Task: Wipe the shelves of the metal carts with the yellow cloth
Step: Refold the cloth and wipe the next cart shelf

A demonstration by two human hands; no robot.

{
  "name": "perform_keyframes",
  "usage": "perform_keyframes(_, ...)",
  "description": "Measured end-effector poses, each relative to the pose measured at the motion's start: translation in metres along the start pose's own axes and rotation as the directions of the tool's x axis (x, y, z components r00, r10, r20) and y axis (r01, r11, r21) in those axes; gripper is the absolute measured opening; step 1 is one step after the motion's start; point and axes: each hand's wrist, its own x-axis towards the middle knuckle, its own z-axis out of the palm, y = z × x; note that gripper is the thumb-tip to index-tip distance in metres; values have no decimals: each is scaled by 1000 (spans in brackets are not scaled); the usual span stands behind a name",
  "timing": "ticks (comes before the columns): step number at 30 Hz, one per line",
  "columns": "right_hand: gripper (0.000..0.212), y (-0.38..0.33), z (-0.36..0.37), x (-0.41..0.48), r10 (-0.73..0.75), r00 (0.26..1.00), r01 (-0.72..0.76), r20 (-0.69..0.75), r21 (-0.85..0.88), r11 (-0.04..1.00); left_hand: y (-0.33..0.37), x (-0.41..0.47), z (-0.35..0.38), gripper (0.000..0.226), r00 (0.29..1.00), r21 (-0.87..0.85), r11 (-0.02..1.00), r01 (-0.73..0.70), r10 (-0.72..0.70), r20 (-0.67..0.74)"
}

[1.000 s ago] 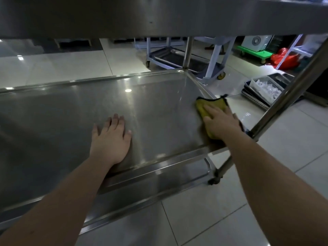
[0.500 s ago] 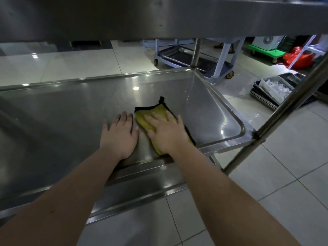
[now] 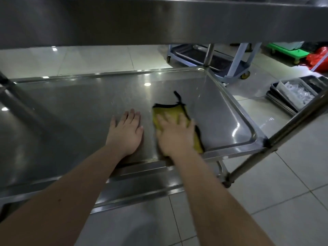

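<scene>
We find yellow cloth [image 3: 171, 110] flat on shelf [image 3: 79, 112], 3 o'clock half; right hand [image 3: 175, 136] spread, pressing it; left hand [image 3: 126, 134] spread flat at its 9 o'clock; we judge cloth soft, light; press mid-cloth.

Yellow cloth [image 3: 174, 110], black-edged

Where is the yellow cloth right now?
In the head view, the yellow cloth with black edging lies on the steel cart shelf, right of centre, pressed under the right hand, beside the left hand.
</scene>
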Motion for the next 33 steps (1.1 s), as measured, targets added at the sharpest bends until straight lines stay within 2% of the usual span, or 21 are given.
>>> perform_keyframes(2,57,-46,7,-3,-75,997,75,24,1,997,-2,-1,-4,53,998,-207,978,-4,-10,-70)
perform_keyframes(4,56,-57,9,-1,-57,998,57,13,27,998,-6,-4,-13,46,987,-491,871,-1,-78,-140)
perform_keyframes(5,55,-55,9,-1,-41,999,41,-1,40,998,-11,-7,-17,44,984,-550,835,-5,-95,-153)
perform_keyframes(7,54,-50,10,-1,-26,1000,27,-18,54,998,-28,-11,-26,45,985,-489,872,-22,-65,-159)
perform_keyframes(9,54,-50,9,-3,-26,1000,27,-7,58,998,-54,-16,-35,48,990,-355,935,-10,-40,-134)
perform_keyframes(12,55,-53,9,-4,-22,1000,21,4,53,998,-102,-34,-45,52,993,-149,985,84,-95,-70)
perform_keyframes(16,55,-51,10,-3,-21,1000,22,-16,42,999,-167,-72,-53,56,968,-4,968,250,-250,-1)
perform_keyframes(22,53,-50,11,-2,-21,999,22,-47,20,1000,-238,-108,-55,53,961,199,943,268,-277,21)
perform_keyframes(25,52,-51,7,0,6,1000,-6,-8,-1,1000,-249,-112,-51,53,969,151,960,236,-244,37)
perform_keyframes(29,50,-88,3,3,141,989,-144,51,52,988,-252,-111,-48,53,980,48,979,200,-201,14)
perform_keyframes(31,51,-138,7,5,110,993,-111,42,45,993,-256,-111,-48,54,983,36,983,180,-181,19)
perform_keyframes(33,52,-207,14,3,-11,999,10,38,42,999,-260,-111,-47,55,986,51,986,161,-162,30)
